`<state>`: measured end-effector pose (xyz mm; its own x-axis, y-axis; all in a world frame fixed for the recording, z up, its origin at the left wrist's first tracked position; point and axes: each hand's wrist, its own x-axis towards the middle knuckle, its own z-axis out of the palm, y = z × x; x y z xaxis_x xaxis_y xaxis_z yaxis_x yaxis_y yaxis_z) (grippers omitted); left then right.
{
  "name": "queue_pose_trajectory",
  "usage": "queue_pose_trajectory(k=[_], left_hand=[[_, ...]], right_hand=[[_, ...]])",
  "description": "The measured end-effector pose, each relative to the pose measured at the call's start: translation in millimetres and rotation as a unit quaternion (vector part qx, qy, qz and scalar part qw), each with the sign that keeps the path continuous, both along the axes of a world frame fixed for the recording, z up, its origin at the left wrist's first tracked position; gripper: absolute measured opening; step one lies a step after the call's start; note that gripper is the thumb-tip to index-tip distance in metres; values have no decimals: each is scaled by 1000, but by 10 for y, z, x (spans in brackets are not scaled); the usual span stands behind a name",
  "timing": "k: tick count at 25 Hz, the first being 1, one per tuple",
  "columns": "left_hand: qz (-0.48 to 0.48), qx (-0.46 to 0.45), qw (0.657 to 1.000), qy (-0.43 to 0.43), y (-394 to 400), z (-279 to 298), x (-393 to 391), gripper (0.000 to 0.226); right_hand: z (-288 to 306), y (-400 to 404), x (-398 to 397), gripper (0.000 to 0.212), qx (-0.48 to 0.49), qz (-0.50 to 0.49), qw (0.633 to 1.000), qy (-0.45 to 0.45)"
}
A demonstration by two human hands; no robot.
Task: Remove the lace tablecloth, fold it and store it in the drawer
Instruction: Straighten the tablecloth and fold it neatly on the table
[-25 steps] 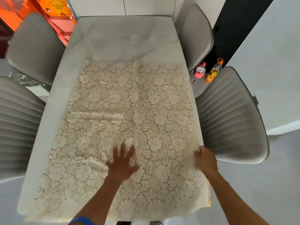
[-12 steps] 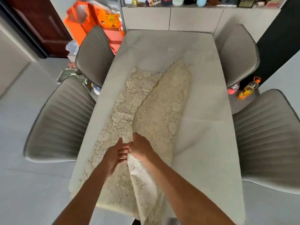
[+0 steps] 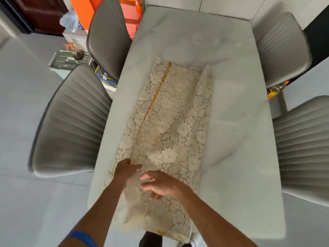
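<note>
Grip: my left hand [image 3: 127, 169] presses the folded edge, fingers look curled but blurred, cannot tell; right hand [image 3: 161, 184] released, spread over the lace | lace tablecloth [image 3: 170, 132] under both, folded lengthwise, stretching ahead along the bench [image 3: 236, 122] | step: folding | next, I judge: fold crosswise, bringing the far end toward me.

Two bare forearms are seen, no sleeves reaching the wrists. A bright blue band [image 3: 83, 238] is worn high on the left forearm, cut partly by the lower edge. The left hand [image 3: 127, 171] and right hand [image 3: 161, 184] are left uncovered; no rings or gloves can be made out through blur.
</note>
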<state>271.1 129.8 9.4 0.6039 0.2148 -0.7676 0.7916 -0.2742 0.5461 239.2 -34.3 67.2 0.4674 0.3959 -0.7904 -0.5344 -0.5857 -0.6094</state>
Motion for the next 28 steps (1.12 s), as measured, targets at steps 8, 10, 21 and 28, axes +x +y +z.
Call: queue_pose_trajectory(k=[8, 10, 21, 28], left_hand=[[1, 118, 993, -31, 523, -90, -241, 28], [-48, 205, 976, -57, 548, -117, -140, 37], [-207, 184, 958, -76, -517, -132, -510, 23], [-106, 99, 988, -61, -1481, 25, -443, 19]], right_hand=[[-544, -798, -250, 45, -355, -205, 900, -148], [-590, -748, -221, 51, -304, -378, 872, -75], [-567, -2006, 85, 28, -398, -354, 831, -162], [-450, -2348, 266, 47, -420, -150, 836, -318]])
